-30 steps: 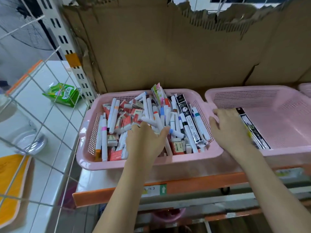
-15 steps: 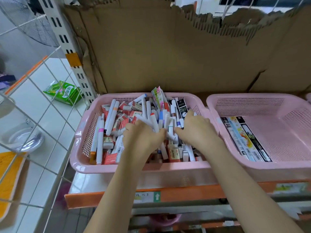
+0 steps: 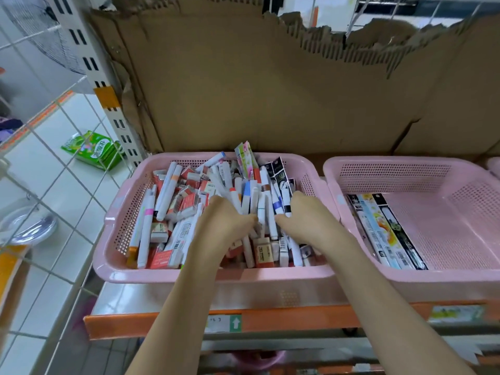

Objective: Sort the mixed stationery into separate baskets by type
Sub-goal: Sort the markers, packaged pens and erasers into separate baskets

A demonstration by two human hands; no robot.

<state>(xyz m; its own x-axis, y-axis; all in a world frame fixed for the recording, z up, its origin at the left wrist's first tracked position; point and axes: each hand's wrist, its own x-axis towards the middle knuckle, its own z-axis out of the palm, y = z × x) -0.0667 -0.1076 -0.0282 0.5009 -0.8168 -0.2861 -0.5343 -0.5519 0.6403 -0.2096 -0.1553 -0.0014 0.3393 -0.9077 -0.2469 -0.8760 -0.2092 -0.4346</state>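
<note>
Standing on an orange-edged shelf [image 3: 297, 319] before torn cardboard [image 3: 257, 85], baskets; hands' grips unclear.

Your two forearms are bare from the bottom edge of the view up to the wrists, with no sleeves showing. Your left hand [image 3: 224, 220] and right hand [image 3: 305, 217] wear no gloves, rings, or watch.

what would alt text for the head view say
Both hands, left and right, dig into a pink basket piled with markers and erasers. A second basket to its right holds a few flat packs.
</note>
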